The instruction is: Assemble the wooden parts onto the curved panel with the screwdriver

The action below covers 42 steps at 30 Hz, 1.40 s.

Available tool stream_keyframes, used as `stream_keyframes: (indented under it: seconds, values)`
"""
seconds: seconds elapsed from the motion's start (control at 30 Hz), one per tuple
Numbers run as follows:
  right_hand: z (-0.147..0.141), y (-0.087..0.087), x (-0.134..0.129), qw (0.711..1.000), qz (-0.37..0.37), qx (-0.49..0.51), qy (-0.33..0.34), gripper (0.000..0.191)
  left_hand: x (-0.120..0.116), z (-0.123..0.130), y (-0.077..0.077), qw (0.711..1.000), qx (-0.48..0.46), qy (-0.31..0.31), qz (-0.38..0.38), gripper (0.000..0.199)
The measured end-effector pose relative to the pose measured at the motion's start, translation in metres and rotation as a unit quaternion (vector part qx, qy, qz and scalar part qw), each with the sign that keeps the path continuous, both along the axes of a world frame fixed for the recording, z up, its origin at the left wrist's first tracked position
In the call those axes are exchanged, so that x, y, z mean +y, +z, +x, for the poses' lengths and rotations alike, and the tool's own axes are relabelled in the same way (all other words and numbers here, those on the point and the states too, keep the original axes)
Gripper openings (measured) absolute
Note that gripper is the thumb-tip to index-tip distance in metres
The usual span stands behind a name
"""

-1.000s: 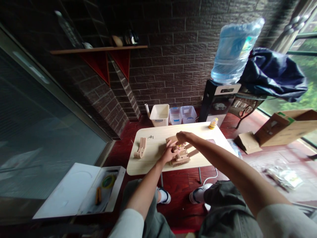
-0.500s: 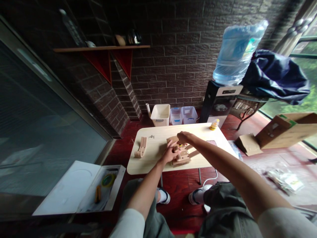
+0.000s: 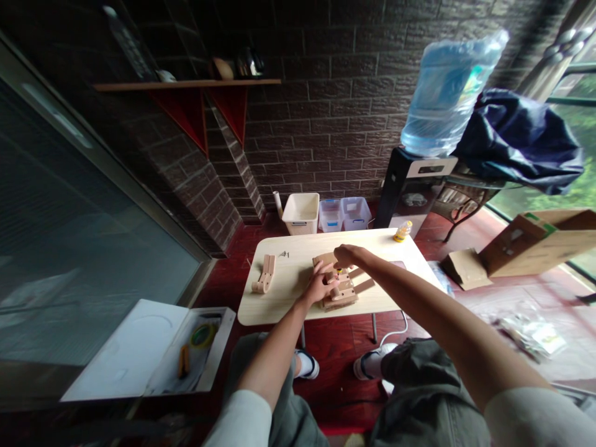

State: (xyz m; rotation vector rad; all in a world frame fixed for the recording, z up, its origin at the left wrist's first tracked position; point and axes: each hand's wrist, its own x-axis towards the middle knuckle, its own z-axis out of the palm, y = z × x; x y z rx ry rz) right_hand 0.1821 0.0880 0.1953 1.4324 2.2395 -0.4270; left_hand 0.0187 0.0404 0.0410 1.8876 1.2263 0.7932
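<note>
A wooden assembly of blocks and slats [image 3: 342, 297] lies on the light wood-top table [image 3: 288, 310]. My left hand [image 3: 319, 285] grips its left side, fingers around a block. Above the assembly, my right hand [image 3: 348, 254] is closed on a screwdriver [image 3: 339, 271], of which only a small yellow and dark part shows below the fist. The tool stands upright, its tip close to my left fingertips; contact with a screw is too small to see. A separate curved wooden piece [image 3: 265, 274] rests on the table's left side, and a few small screws [image 3: 284, 254] lie behind it.
A yellow-capped clear bottle [image 3: 403, 231] stands at the table's far right corner. Behind the table are a cream basket [image 3: 302, 214] and clear bins [image 3: 355, 215]. An open white toolbox [image 3: 218, 347] sits at left, a water dispenser [image 3: 412, 186] and cardboard box [image 3: 521, 248] at right.
The view has shifted slightly. Both hands stay at the wooden assembly, the right one still upright over it with the screwdriver; little else differs.
</note>
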Motion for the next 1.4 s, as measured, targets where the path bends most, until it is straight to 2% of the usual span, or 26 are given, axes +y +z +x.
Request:
stream_keyframes:
  seconds: [0.13,0.3,0.47,0.53,0.67,0.73,0.9,1.0,1.13,1.3,1.4]
  values:
    - [0.002,0.008,-0.006,1.0,-0.009,0.003,-0.006,0.031,0.001,0.0,-0.003,1.0,0.0,0.003,0.014,0.055]
    - [0.004,0.019,-0.012,1.0,0.008,0.028,0.005,0.044,0.004,0.001,-0.013,0.999,0.0,0.009,0.033,0.057]
    - [0.005,0.013,-0.013,1.0,0.002,0.024,0.005,0.032,0.005,0.0,-0.01,0.999,0.022,-0.028,0.04,0.03]
    - [0.008,0.01,-0.013,1.0,-0.006,0.027,-0.003,0.031,0.004,0.0,-0.006,0.999,0.03,-0.029,0.034,0.026]
    - [0.014,0.012,-0.014,0.999,-0.022,0.029,-0.024,0.036,0.002,0.0,-0.002,0.999,0.023,-0.011,0.027,0.042]
    - [0.014,0.016,-0.017,0.999,-0.023,0.029,-0.028,0.036,0.002,0.001,-0.003,0.999,0.02,-0.018,0.031,0.044]
    - [0.007,0.022,-0.022,0.999,0.024,0.047,-0.011,0.039,0.001,0.001,-0.007,1.0,0.008,0.011,0.028,0.053]
    - [0.005,0.018,-0.023,0.998,0.044,0.054,-0.006,0.037,0.001,0.001,-0.005,1.0,0.011,-0.001,0.025,0.045]
    - [0.006,0.011,-0.021,0.998,0.031,0.055,-0.017,0.032,0.0,0.001,-0.001,0.999,0.023,-0.016,0.018,0.03]
    - [0.008,0.013,-0.02,0.998,0.019,0.043,-0.038,0.038,-0.001,0.002,0.001,1.0,0.009,-0.002,0.01,0.046]
    - [0.008,0.019,-0.022,0.998,0.031,0.035,-0.035,0.038,-0.002,0.002,0.004,1.0,0.009,-0.003,0.014,0.047]
